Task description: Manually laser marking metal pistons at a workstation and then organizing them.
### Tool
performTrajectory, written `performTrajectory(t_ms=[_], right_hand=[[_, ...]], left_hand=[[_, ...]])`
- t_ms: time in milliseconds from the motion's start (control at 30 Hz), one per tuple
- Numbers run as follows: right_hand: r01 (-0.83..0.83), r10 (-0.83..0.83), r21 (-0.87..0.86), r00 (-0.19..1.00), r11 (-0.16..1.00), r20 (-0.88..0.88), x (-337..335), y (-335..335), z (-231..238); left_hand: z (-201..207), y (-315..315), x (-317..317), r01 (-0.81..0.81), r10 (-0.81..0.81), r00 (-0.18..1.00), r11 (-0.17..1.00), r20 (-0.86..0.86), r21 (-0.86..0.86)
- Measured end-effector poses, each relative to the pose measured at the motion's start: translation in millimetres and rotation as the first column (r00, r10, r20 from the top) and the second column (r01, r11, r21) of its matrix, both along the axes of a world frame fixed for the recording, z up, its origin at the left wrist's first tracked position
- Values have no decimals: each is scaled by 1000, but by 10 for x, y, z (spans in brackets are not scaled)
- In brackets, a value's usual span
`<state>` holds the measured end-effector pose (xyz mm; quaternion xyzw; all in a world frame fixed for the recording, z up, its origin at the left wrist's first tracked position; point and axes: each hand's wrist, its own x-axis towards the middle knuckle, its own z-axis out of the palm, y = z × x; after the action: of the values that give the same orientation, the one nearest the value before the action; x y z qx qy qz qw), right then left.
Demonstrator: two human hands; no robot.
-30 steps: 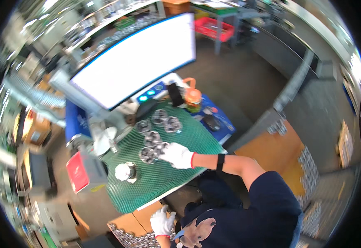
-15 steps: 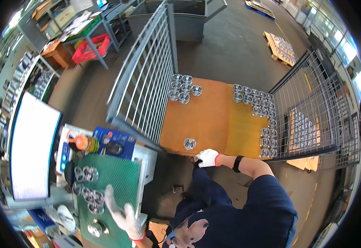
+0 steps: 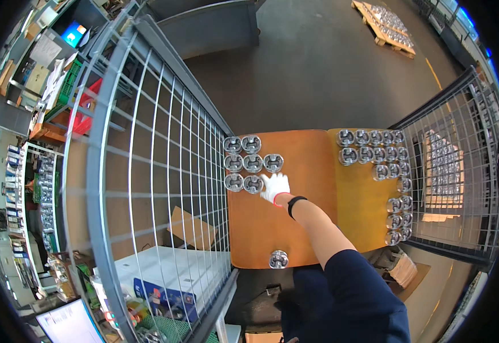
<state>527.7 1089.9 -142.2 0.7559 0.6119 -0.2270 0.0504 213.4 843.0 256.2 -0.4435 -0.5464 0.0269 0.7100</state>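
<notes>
My right hand (image 3: 276, 187), in a white glove with a red cuff edge, reaches over the orange board (image 3: 284, 223). Its fingers are apart at the right edge of a metal piston (image 3: 252, 184), the nearest-row one of a group at the board's left; a firm grip on it does not show. Just behind the fingers sits another piston (image 3: 273, 163), right of the group. A single piston (image 3: 278, 259) stands by itself at the near edge. My left hand is out of view.
Mesh side walls flank the board, a grey one (image 3: 164, 120) at left and a darker one (image 3: 455, 143) at right. More pistons (image 3: 378, 154) stand in rows on the yellow right part (image 3: 358, 211). Beyond the left mesh lies a white table (image 3: 164, 263) with a blue mat.
My right hand has moved from the near edge, forward to the left piston group. My left hand, earlier over the green mat, has left the view. The view has swung left-to-right toward the board.
</notes>
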Motion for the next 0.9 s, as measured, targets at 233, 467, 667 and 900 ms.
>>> performTrajectory(t_ms=[233, 467, 667, 900], right_hand=[[129, -129, 0, 991, 992, 31, -243, 741, -609], [64, -66, 129, 998, 990, 8, -198, 713, -770], [-19, 23, 115, 999, 993, -35, -31, 503, -734], [-164, 165, 19, 971, 986, -174, -89, -1012, -90]], left_hand=[[-332, 979, -18, -200, 194, 907, 979, -374, 23], [-602, 1612, 158, -384, 384, 670, 912, -636, 146], [-749, 1803, 428, -497, 549, 414, 805, -727, 325], [-287, 1073, 391, -620, 739, -48, 505, -672, 600]])
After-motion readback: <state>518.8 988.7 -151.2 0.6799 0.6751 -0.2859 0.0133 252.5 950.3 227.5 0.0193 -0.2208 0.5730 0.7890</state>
